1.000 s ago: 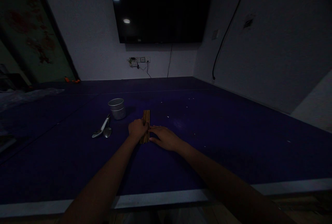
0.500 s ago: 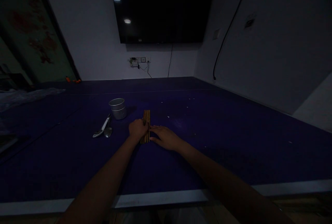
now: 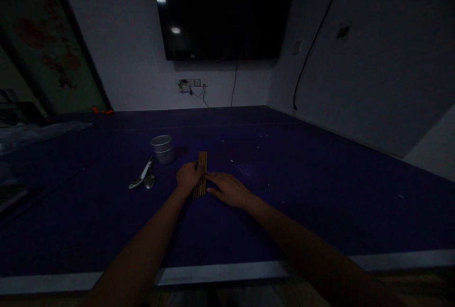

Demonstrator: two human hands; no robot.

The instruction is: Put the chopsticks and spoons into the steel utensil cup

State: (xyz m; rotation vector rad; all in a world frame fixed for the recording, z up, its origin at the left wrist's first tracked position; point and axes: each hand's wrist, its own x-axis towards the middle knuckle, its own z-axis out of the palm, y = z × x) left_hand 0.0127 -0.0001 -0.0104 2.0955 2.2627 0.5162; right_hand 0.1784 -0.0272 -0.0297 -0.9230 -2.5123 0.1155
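A row of several thin brown chopsticks (image 3: pixel 202 158) lies side by side on the purple surface (image 3: pixel 227 231), pointing away from me. My left hand (image 3: pixel 188 176) is curled against their left side, its thumb reaching over the sticks; the dim light hides part of its grip. From the right, my right hand (image 3: pixel 227 189) lies low with its fingers stretched out, fingertips touching the right edge of the row. Left of the hands stands a metal cup (image 3: pixel 163 149). In front of it lie a metal spoon (image 3: pixel 150 182) and a white-handled utensil (image 3: pixel 142 174).
Small white scraps (image 3: pixel 232 160) are scattered on the surface. Clear plastic wrap (image 3: pixel 42 130) lies at the far left, and small orange things (image 3: pixel 106 112) sit near the wall. A large dark screen (image 3: pixel 227 13) hangs above sockets (image 3: pixel 194 83). A pale edge (image 3: pixel 220 273) runs along the front.
Both hands keep almost the same place at the chopsticks. The whole view has shifted very slightly; nothing has clearly been picked up or let go.
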